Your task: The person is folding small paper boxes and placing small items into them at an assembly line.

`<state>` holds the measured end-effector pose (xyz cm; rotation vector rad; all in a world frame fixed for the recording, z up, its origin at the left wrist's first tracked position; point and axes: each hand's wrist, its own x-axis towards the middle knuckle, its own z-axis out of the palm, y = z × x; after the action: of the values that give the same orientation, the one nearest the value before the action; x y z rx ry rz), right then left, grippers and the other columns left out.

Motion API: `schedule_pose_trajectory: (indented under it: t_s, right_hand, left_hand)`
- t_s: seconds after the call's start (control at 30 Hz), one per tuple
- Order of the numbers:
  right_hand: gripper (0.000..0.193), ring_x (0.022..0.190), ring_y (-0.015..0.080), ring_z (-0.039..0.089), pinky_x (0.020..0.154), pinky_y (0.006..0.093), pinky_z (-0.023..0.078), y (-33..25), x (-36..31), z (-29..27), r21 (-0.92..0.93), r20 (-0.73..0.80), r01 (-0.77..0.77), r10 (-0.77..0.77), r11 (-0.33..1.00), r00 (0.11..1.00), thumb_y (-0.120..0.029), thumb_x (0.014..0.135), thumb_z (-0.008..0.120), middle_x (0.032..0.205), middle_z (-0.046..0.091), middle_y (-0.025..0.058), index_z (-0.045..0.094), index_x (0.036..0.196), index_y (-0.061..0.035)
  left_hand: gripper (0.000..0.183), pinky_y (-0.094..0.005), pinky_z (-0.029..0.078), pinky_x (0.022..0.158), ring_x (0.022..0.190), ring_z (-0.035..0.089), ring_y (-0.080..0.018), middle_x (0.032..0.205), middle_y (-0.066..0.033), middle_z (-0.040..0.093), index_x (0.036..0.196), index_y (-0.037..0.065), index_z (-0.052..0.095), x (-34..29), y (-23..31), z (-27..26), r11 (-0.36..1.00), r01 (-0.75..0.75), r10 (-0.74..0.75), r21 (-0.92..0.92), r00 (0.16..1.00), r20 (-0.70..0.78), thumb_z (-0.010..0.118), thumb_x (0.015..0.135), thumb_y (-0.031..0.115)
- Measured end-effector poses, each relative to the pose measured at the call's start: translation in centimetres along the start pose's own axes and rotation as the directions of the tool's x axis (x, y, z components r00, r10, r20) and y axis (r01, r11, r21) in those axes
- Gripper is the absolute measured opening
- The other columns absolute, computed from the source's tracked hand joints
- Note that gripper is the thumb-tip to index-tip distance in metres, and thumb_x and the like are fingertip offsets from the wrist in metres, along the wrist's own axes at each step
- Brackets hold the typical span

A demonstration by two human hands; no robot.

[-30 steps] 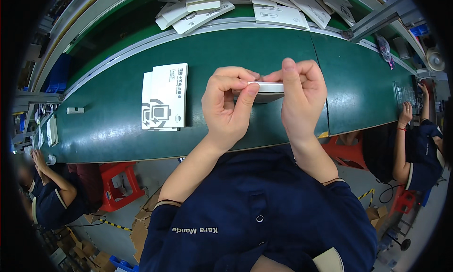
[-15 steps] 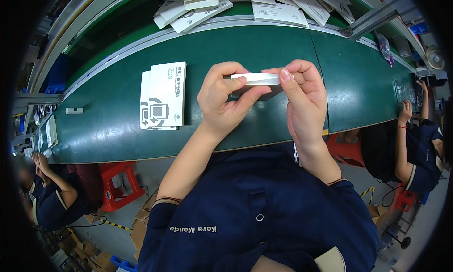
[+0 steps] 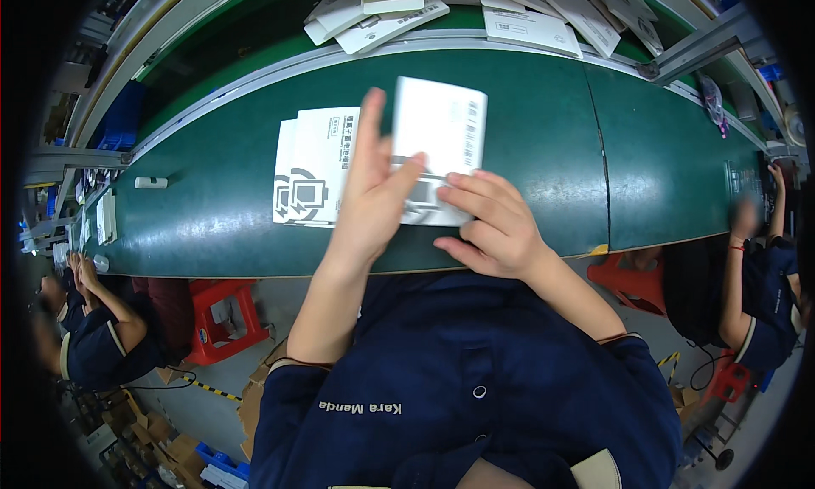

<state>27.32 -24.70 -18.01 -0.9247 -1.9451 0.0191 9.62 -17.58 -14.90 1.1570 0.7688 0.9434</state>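
A flat white carton (image 3: 441, 120) with grey print stands out in front of me over the green table, its printed face toward me. My left hand (image 3: 367, 192) has its thumb on the carton's left part. Its index finger is stretched up beside the carton, smeared by motion, and its other fingers are mostly hidden. My right hand (image 3: 497, 226) touches the lower right of the carton with its fingertips; the fingers are loosely bent and the thumb is apart. Just left lie overlapping white cartons (image 3: 327, 149) of the same kind. Whether the carton touches the table is hidden.
A heap of similar cartons (image 3: 533, 32) lies behind the metal rail at the back. On the green table (image 3: 212, 209) a small white cylinder (image 3: 151, 182) lies at the left. People work at both sides, near red stools (image 3: 222, 319).
The carton was held edge-on between both hands; now its printed face shows. My right hand has shifted down to its lower edge, and the view has moved slightly.
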Motion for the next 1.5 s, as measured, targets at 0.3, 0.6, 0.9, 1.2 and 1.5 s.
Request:
schedule_pose_trajectory:
  t_s: [0.3,0.6,0.9,1.2,1.5]
  right_hand:
    - [0.015,0.100,0.0305,0.063,0.083,0.0396,0.051,0.9,-0.3,1.9,0.123,0.027,-0.316,0.315,0.941,0.949,-0.011,0.078,0.075,0.102,0.066,0.0099,0.063,0.078,-0.0038]
    - [0.012,0.096,0.0280,0.064,0.082,0.0388,0.050,1.3,-0.7,1.4,0.105,0.162,-0.376,0.357,0.921,0.920,-0.010,0.080,0.073,0.102,0.067,0.0095,0.063,0.080,-0.0035]
    - [0.012,0.096,0.0274,0.063,0.081,0.0384,0.051,1.2,-0.7,1.2,0.077,0.168,-0.358,0.342,0.931,0.925,-0.011,0.081,0.073,0.101,0.066,0.0092,0.063,0.079,-0.0035]
    - [0.013,0.097,0.0279,0.063,0.081,0.0386,0.051,1.3,-0.9,1.4,0.079,0.163,-0.348,0.332,0.934,0.929,-0.011,0.081,0.073,0.101,0.066,0.0091,0.063,0.077,-0.0035]
    - [0.013,0.098,0.0274,0.063,0.081,0.0394,0.050,1.1,-0.7,1.4,0.086,0.179,-0.351,0.333,0.932,0.926,-0.011,0.080,0.073,0.101,0.066,0.0084,0.063,0.077,-0.0041]
  left_hand:
    - [0.070,-0.0479,0.050,0.093,0.121,0.050,-0.0478,0.142,-0.0318,0.041,0.147,0.003,0.037,-1.2,1.8,-9.2,0.197,0.117,0.333,0.973,0.926,-0.178,0.061,0.091,0.036]
    - [0.096,-0.0436,0.054,0.087,0.101,0.066,-0.0405,0.133,-0.0246,0.049,0.152,0.020,0.030,1.8,5.2,-6.6,-0.126,0.373,-0.037,0.919,0.924,-0.380,0.074,0.072,0.046]
    - [0.074,-0.0438,0.055,0.085,0.100,0.067,-0.0412,0.136,-0.0260,0.047,0.128,0.014,0.055,3.3,5.6,-6.4,-0.196,0.292,-0.073,0.936,0.948,-0.311,0.079,0.063,0.041]
    - [0.065,-0.0440,0.053,0.088,0.105,0.064,-0.0401,0.126,-0.0215,0.055,0.117,0.010,0.058,4.1,5.6,-9.7,-0.234,0.363,-0.023,0.902,0.925,-0.379,0.077,0.061,0.037]
    - [0.078,-0.0422,0.052,0.089,0.103,0.065,-0.0340,0.127,-0.0202,0.054,0.129,0.006,0.058,7.0,6.2,-22.0,0.018,0.616,0.002,0.788,0.788,-0.616,0.077,0.061,0.039]
